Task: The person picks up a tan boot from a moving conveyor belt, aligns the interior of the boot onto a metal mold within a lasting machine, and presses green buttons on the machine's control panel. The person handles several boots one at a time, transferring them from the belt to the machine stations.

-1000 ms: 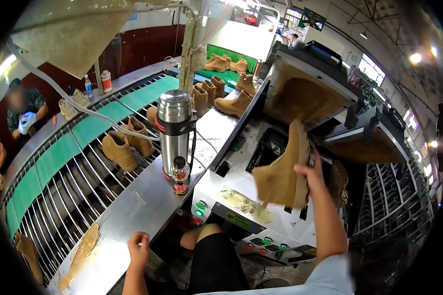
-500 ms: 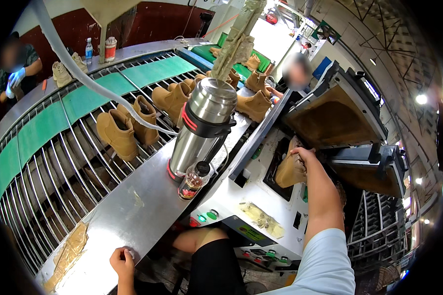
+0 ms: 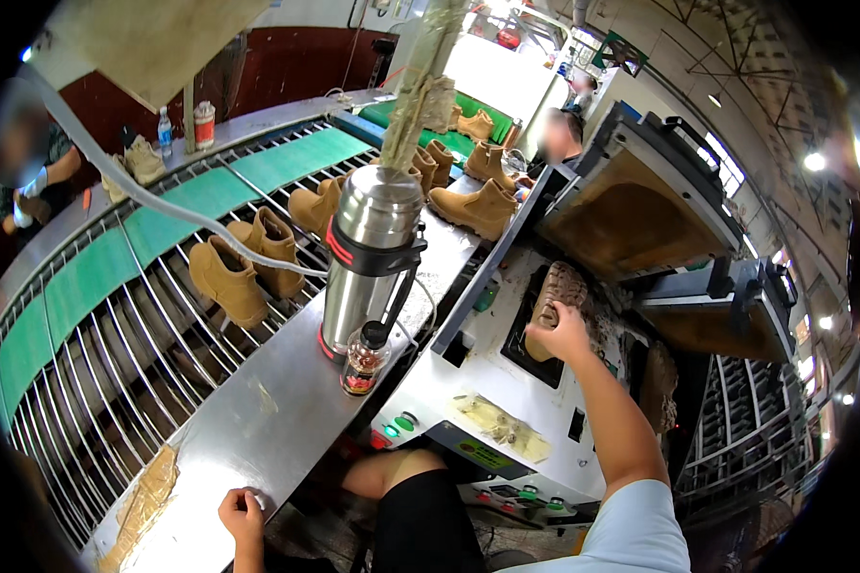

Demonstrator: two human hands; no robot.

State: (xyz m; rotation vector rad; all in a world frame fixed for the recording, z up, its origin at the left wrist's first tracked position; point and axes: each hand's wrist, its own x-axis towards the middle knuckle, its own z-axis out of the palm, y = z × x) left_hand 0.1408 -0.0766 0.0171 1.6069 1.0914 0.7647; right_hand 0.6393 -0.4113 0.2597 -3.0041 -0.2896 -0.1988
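Note:
My right hand (image 3: 566, 334) is closed on a tan boot (image 3: 557, 286) over the dark recess in the top of a white machine (image 3: 430, 382). The boot's brown treaded sole faces up, and its upper is mostly hidden beneath it. Above and beyond the hand, a raised machine lid (image 3: 645, 215) shows its brown padded inner face. My left hand (image 3: 243, 514) rests by the near edge of the metal ledge (image 3: 287, 401), fingers curled in. Something small and pale shows at its fingertips, too small to name.
On the ledge stand a steel thermos (image 3: 363, 258) and a small dark-capped bottle (image 3: 365, 358). Tan boots (image 3: 227, 282) line the roller conveyor (image 3: 115, 353) and the ledge's far end. A second padded lid (image 3: 721, 320) sits right. One person (image 3: 33, 162) works far left; another (image 3: 559, 138) is beyond the machine.
The boot in my right hand has turned over, from its tan upper showing to its sole facing up at the recess. My left hand stays at the ledge. The view has shifted slightly.

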